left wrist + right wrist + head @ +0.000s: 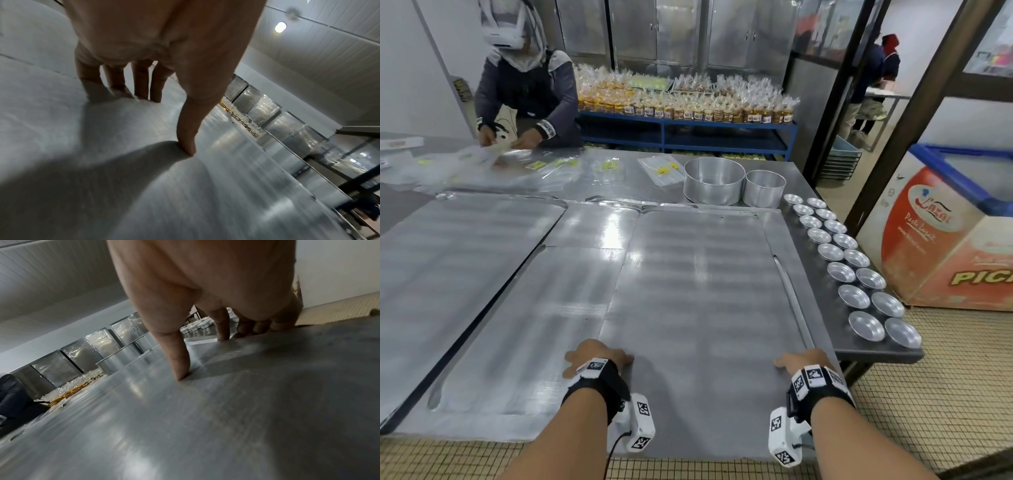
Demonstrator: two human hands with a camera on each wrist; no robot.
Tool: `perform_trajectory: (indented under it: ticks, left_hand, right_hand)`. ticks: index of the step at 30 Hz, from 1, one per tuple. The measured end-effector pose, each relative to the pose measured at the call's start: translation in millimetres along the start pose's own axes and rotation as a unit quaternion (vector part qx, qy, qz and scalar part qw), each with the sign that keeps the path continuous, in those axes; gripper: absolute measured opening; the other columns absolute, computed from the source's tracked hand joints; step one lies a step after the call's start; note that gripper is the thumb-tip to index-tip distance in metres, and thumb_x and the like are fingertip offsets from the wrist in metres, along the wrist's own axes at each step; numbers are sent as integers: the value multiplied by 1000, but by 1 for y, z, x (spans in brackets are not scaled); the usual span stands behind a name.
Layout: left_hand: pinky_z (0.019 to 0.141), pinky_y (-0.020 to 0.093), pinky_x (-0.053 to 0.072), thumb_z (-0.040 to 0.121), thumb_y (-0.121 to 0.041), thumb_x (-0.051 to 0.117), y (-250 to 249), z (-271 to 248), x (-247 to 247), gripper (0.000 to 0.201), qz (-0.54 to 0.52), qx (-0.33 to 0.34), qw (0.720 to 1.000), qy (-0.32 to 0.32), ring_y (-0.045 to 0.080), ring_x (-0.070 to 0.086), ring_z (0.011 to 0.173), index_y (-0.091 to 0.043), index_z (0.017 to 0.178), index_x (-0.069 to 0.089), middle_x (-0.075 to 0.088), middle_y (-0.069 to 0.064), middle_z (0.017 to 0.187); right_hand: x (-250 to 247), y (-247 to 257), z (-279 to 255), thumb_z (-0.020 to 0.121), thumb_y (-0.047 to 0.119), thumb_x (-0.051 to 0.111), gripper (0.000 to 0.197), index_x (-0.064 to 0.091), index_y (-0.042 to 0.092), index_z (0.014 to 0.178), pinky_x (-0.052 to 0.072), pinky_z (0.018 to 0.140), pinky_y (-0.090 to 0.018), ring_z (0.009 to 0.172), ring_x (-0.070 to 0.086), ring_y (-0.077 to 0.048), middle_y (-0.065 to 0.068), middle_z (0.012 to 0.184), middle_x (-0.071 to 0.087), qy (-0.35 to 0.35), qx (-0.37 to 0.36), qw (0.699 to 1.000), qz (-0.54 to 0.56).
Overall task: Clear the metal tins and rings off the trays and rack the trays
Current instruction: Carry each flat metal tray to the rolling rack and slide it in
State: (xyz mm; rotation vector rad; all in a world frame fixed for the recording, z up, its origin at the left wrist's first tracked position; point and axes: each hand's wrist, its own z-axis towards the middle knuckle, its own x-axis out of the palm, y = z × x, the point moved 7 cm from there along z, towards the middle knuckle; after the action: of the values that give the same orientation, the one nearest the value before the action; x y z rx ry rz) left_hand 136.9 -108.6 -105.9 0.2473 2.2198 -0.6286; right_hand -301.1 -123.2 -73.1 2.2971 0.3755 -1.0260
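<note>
A large flat metal tray (698,308) lies in front of me, its near end hanging past the table's front edge over the floor. My left hand (599,356) grips its left edge, thumb on top (188,146) and fingers (139,84) curled past the rim. My right hand (803,359) grips the right edge the same way, thumb (180,368) pressed on the tray (205,426). Small round tins (856,270) stand in two rows along the table's right side. Two deep round tins (714,181) (764,187) stand behind the tray.
Other trays (448,257) (534,342) lie to the left, one partly under the held tray. A person (524,85) handles plastic bags at the far left of the table. A chest freezer (945,240) stands right of the table. A blue shelf (688,133) holds packed goods.
</note>
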Motion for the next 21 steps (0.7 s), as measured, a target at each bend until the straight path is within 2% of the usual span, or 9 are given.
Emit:
perform_trajectory:
  ticks: [2, 3, 5, 8, 12, 15, 16, 18, 21]
  left_hand:
    - [93, 48, 51, 47, -45, 94, 6, 12, -5, 99, -25, -11, 1000, 10, 39, 58, 109, -6, 124, 48, 54, 20, 125]
    - [90, 48, 52, 43, -46, 94, 9, 17, -7, 103, -26, -8, 999, 20, 40, 61, 106, -6, 125, 47, 57, 20, 123]
    - [82, 43, 54, 46, -50, 91, 12, 29, -8, 88, -8, 5, 999, 42, 38, 64, 97, -7, 116, 57, 64, 18, 112]
    - [70, 34, 49, 63, -58, 80, 14, 36, -10, 64, 47, 36, 996, 63, 30, 64, 89, -12, 104, 66, 63, 8, 92]
    - [71, 33, 51, 64, -50, 84, 15, 33, -20, 59, 55, 49, 995, 70, 29, 66, 83, -8, 100, 63, 64, 7, 83]
    - [79, 35, 53, 67, -43, 86, 12, 30, -36, 59, 42, 68, 995, 64, 33, 67, 94, -8, 109, 65, 69, 11, 96]
    - [77, 35, 52, 70, -41, 85, 9, 30, -42, 53, 40, 84, 994, 63, 33, 67, 97, -8, 107, 67, 70, 12, 104]
    - [71, 32, 47, 74, -37, 84, 7, 34, -54, 44, 33, 99, 993, 58, 32, 67, 98, -7, 102, 69, 70, 13, 108]
    - [75, 27, 42, 80, -28, 81, 6, 39, -70, 51, 8, 120, 992, 45, 31, 64, 113, 0, 120, 66, 66, 17, 122]
  right_hand:
    - [1, 1, -5, 53, 29, 83, 45, 66, 8, 88, 56, 86, -37, 85, 67, -30, -10, 92, 71, 11, 5, 1000, 10]
    - [3, 0, -7, 53, 28, 85, 46, 65, 7, 89, 56, 86, -37, 86, 67, -30, -11, 93, 70, 16, 9, 1000, 14]
    - [6, -1, -11, 52, 30, 88, 45, 61, 9, 81, 56, 87, -37, 88, 67, -31, -11, 92, 68, 27, 7, 999, 16]
    - [10, -5, -20, 47, 35, 89, 46, 56, 11, 69, 57, 84, -37, 82, 68, -30, -10, 86, 68, 31, 4, 999, 20]
    - [8, -7, -40, 58, 25, 85, 36, 55, 8, 67, 56, 82, -34, 70, 63, -27, -5, 67, 59, 24, 6, 999, 27]
    - [6, -6, -56, 63, 24, 86, 40, 54, 5, 79, 52, 81, -31, 66, 58, -24, -6, 71, 58, 11, 5, 999, 41]
    - [7, -4, -61, 65, 23, 85, 41, 53, 6, 83, 50, 80, -30, 71, 58, -25, -8, 78, 59, 9, -2, 999, 41]
    - [5, 2, -76, 68, 23, 84, 39, 56, 7, 90, 46, 80, -29, 78, 55, -26, -12, 89, 58, 2, -14, 999, 41]
    - [7, 10, -99, 70, 23, 81, 48, 62, 5, 110, 47, 84, -30, 84, 56, -28, -14, 98, 60, 5, -15, 1000, 24]
